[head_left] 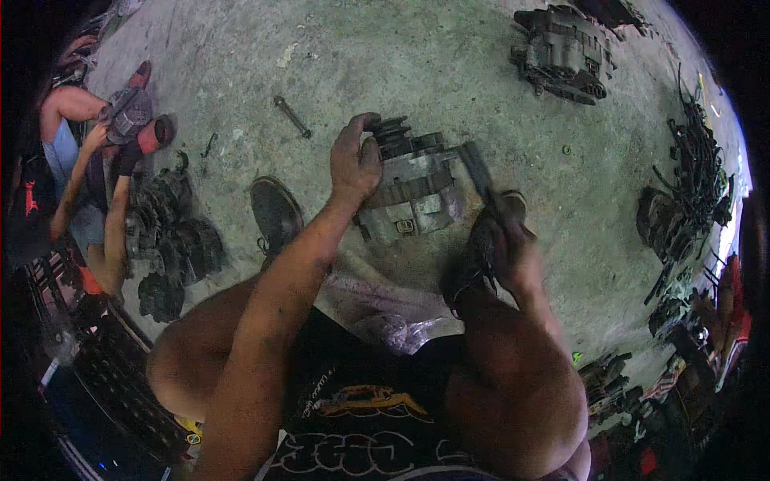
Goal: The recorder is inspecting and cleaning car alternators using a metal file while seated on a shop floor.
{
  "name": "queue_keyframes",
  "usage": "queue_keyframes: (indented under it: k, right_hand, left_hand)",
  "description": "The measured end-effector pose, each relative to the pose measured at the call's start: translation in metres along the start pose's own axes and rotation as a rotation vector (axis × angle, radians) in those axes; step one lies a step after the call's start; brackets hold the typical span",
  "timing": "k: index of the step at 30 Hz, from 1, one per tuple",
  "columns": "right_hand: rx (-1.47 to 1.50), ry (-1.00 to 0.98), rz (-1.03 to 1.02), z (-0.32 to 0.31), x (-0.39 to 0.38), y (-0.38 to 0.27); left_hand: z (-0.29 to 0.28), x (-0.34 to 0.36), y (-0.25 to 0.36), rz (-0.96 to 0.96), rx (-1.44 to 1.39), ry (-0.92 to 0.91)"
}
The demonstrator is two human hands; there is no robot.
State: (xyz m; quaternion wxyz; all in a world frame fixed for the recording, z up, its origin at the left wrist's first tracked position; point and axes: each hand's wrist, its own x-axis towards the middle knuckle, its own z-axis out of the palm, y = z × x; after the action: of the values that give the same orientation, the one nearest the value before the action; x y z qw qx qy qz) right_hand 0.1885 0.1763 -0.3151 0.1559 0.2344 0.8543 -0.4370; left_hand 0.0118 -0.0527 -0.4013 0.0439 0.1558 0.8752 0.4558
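Observation:
A worn metal alternator [411, 192] with a stacked pulley at its top sits on the concrete between my feet. My left hand [354, 160] grips its upper left side by the pulley, fingers curled over it. In my right hand [517, 248] is a long dark tool [480, 172], slightly blurred, its far end at the upper right of the alternator; whether it touches cannot be told. My fingers on that tool's handle are partly in shadow.
A bolt [293, 116] lies up-left on the floor [224, 72]. Another alternator [561, 56] sits up-right. Dark part piles [180, 240] and cables [690, 160] line both sides. At far left a co-worker's hands [104, 132] hold a metal part [128, 112].

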Motion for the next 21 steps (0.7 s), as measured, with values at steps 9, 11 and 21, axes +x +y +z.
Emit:
queue_keyframes:
  k: [9, 11, 21]
  right_hand:
    - [0.02, 0.162, -0.192, -0.025, 0.062, -0.007]
    - [0.17, 0.229, -0.266, -0.017, 0.026, -0.017]
    - [-0.105, 0.105, -0.222, -0.028, 0.074, -0.043]
  left_hand:
    - [0.009, -0.002, 0.001, 0.011, 0.011, -0.017]
    - [-0.005, -0.003, 0.0, 0.017, 0.006, -0.024]
    - [0.016, -0.004, -0.008, -0.04, -0.015, -0.054]
